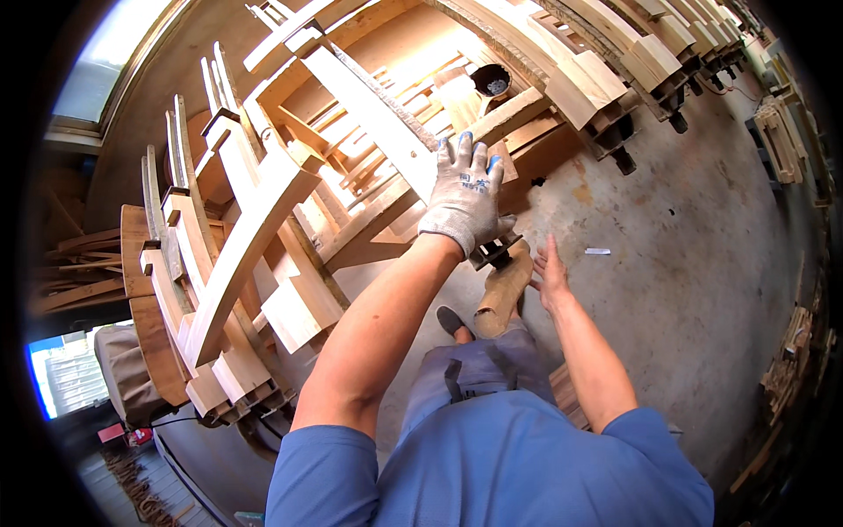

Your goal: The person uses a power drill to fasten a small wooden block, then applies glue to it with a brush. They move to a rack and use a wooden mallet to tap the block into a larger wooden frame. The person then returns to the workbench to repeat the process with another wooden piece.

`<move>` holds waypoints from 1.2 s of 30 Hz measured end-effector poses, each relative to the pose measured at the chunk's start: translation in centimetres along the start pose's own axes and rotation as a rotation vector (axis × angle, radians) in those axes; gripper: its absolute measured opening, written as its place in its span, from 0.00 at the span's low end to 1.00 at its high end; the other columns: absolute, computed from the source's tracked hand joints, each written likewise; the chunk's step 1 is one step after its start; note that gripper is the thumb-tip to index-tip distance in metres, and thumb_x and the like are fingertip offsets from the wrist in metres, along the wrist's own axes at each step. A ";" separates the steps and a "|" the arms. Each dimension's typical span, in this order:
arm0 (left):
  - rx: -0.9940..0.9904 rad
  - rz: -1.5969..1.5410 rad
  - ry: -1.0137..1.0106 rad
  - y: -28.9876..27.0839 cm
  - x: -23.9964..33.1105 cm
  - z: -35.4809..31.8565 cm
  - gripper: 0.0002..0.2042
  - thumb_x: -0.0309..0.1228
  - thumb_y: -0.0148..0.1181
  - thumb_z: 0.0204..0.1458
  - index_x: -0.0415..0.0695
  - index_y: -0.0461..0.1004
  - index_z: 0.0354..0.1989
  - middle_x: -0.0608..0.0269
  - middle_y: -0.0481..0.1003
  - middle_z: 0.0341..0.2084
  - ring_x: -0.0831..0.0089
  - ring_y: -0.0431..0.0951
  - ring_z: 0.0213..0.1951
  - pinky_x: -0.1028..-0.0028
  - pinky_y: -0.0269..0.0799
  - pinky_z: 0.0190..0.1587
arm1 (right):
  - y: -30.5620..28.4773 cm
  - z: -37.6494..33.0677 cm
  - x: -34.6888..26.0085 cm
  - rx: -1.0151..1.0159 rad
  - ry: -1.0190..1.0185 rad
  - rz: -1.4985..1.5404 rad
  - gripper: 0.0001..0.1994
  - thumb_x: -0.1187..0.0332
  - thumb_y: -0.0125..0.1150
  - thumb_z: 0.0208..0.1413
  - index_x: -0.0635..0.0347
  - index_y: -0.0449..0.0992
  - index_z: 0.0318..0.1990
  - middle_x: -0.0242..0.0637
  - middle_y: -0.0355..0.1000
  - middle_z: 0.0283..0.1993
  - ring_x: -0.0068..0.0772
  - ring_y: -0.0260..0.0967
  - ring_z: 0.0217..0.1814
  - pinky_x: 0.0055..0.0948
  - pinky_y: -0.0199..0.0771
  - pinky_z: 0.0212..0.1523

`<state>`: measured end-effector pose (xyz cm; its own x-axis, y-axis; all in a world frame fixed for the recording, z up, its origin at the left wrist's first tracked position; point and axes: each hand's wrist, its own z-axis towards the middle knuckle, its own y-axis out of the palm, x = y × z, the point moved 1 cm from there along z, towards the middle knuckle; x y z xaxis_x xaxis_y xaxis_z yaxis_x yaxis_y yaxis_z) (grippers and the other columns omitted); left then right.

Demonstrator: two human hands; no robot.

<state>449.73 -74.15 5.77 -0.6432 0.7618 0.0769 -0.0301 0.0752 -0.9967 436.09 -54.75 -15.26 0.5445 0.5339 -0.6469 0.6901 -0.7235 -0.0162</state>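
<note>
Clamp end, dark metal, shows just below the heel of your gloved left hand; its fingers lie extended, and whether the palm grips metal, I cannot tell. Pale wooden beam runs up-left of the clamp end. Tan curved piece: directly below it. Bare right hand: right of it, splayed, holding nothing.

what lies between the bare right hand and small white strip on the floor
Only grey concrete floor shows between the bare right hand and small white strip in the head view.
</note>
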 end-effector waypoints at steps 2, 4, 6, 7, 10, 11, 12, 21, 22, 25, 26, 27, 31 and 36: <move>-0.008 0.002 -0.001 -0.2 0.0 0.0 0.46 0.60 0.71 0.43 0.42 0.70 0.68 0.42 0.61 0.70 0.42 0.50 0.77 0.42 0.37 0.78 | 0.4 -1.8 0.0 -0.249 0.225 0.077 0.53 0.19 0.50 0.53 0.63 0.67 0.68 0.48 0.68 0.67 0.46 0.69 0.64 0.55 0.68 0.63; -0.022 0.009 0.009 -0.4 0.0 0.0 0.46 0.60 0.71 0.43 0.42 0.70 0.68 0.42 0.61 0.70 0.42 0.50 0.77 0.42 0.37 0.77 | 0.8 -2.0 1.7 -0.595 0.376 0.398 0.51 0.23 0.57 0.53 0.60 0.65 0.69 0.45 0.69 0.64 0.48 0.70 0.60 0.55 0.70 0.63; 0.009 -0.001 0.009 0.2 -0.1 -0.1 0.47 0.60 0.72 0.43 0.42 0.70 0.68 0.42 0.61 0.70 0.42 0.50 0.77 0.42 0.37 0.77 | 3.0 -3.8 0.9 -0.582 0.336 0.564 0.47 0.28 0.61 0.53 0.58 0.65 0.67 0.44 0.70 0.59 0.50 0.70 0.58 0.55 0.72 0.62; 0.024 -0.006 0.011 0.5 -0.2 -0.1 0.47 0.60 0.72 0.42 0.42 0.70 0.68 0.42 0.61 0.70 0.42 0.50 0.77 0.42 0.37 0.77 | 3.7 -4.5 0.4 -0.571 0.315 0.649 0.45 0.30 0.63 0.53 0.56 0.65 0.67 0.43 0.71 0.56 0.50 0.71 0.57 0.55 0.72 0.62; -0.023 0.006 -0.004 0.1 -0.1 0.1 0.48 0.61 0.72 0.41 0.42 0.70 0.68 0.42 0.61 0.70 0.42 0.50 0.76 0.41 0.37 0.77 | 3.0 -4.4 0.9 -0.463 0.404 0.671 0.37 0.34 0.60 0.56 0.57 0.70 0.59 0.47 0.73 0.50 0.54 0.74 0.51 0.56 0.77 0.55; -0.034 0.007 -0.003 0.0 0.0 0.2 0.48 0.61 0.72 0.41 0.42 0.70 0.68 0.43 0.61 0.70 0.42 0.50 0.76 0.41 0.37 0.77 | 2.6 -4.3 1.5 -0.402 0.428 0.666 0.36 0.34 0.58 0.57 0.59 0.73 0.57 0.49 0.74 0.47 0.55 0.75 0.48 0.56 0.78 0.52; -0.018 0.000 0.002 0.2 0.0 0.1 0.48 0.61 0.72 0.41 0.42 0.70 0.68 0.43 0.61 0.70 0.42 0.50 0.76 0.41 0.36 0.77 | 1.3 -4.1 2.6 -0.440 0.400 0.629 0.36 0.32 0.56 0.56 0.60 0.74 0.53 0.50 0.75 0.43 0.56 0.76 0.44 0.55 0.79 0.50; -0.111 0.068 -0.027 -0.6 0.3 0.1 0.46 0.62 0.65 0.48 0.46 0.65 0.73 0.48 0.59 0.74 0.47 0.47 0.78 0.43 0.36 0.78 | -0.1 -3.9 3.7 -0.349 0.414 0.603 0.37 0.34 0.54 0.58 0.61 0.68 0.57 0.50 0.72 0.45 0.54 0.75 0.45 0.53 0.80 0.49; -0.115 0.070 -0.025 -0.7 0.4 0.1 0.46 0.62 0.65 0.49 0.46 0.65 0.73 0.48 0.59 0.74 0.47 0.47 0.78 0.43 0.36 0.78 | 0.9 -3.5 3.1 -0.419 0.383 0.608 0.37 0.34 0.55 0.58 0.60 0.68 0.58 0.50 0.72 0.46 0.55 0.74 0.45 0.54 0.79 0.50; -0.122 0.081 -0.025 -0.7 0.3 -0.1 0.46 0.62 0.65 0.49 0.45 0.64 0.73 0.49 0.59 0.74 0.47 0.47 0.78 0.43 0.36 0.78 | 3.1 -3.9 1.4 -0.512 0.351 0.636 0.36 0.35 0.56 0.58 0.57 0.66 0.61 0.49 0.71 0.49 0.56 0.73 0.48 0.57 0.78 0.52; -0.118 0.082 -0.029 -0.7 0.2 -0.1 0.46 0.62 0.65 0.49 0.46 0.64 0.73 0.49 0.59 0.74 0.47 0.47 0.78 0.43 0.36 0.78 | 3.4 -3.6 1.3 -0.461 0.380 0.648 0.36 0.35 0.56 0.58 0.55 0.66 0.62 0.49 0.71 0.50 0.56 0.72 0.50 0.58 0.77 0.53; -0.115 0.083 -0.033 -0.8 0.2 0.0 0.47 0.62 0.64 0.49 0.46 0.64 0.74 0.49 0.59 0.74 0.47 0.47 0.78 0.44 0.35 0.78 | 3.6 -3.2 1.2 -0.409 0.409 0.661 0.36 0.35 0.56 0.58 0.54 0.65 0.62 0.49 0.70 0.52 0.56 0.71 0.51 0.58 0.76 0.54; -0.008 0.003 -0.003 0.2 -0.3 0.0 0.45 0.59 0.68 0.47 0.42 0.68 0.70 0.46 0.62 0.71 0.45 0.48 0.78 0.43 0.36 0.78 | 3.2 -3.4 1.3 -0.352 0.417 0.602 0.39 0.34 0.55 0.57 0.54 0.63 0.66 0.49 0.68 0.57 0.57 0.70 0.56 0.60 0.73 0.59; -0.003 0.006 -0.008 0.1 -0.1 -0.2 0.43 0.57 0.66 0.49 0.42 0.68 0.70 0.47 0.61 0.72 0.45 0.48 0.77 0.44 0.35 0.78 | 4.9 -3.3 1.1 -0.397 0.367 0.655 0.40 0.31 0.50 0.57 0.56 0.67 0.64 0.51 0.71 0.52 0.58 0.72 0.50 0.59 0.75 0.55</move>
<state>449.99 -74.06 5.63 -0.6498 0.7568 0.0705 -0.0241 0.0722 -0.9971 441.65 -56.28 -13.58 0.9654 0.2184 -0.1427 0.2601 -0.7657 0.5882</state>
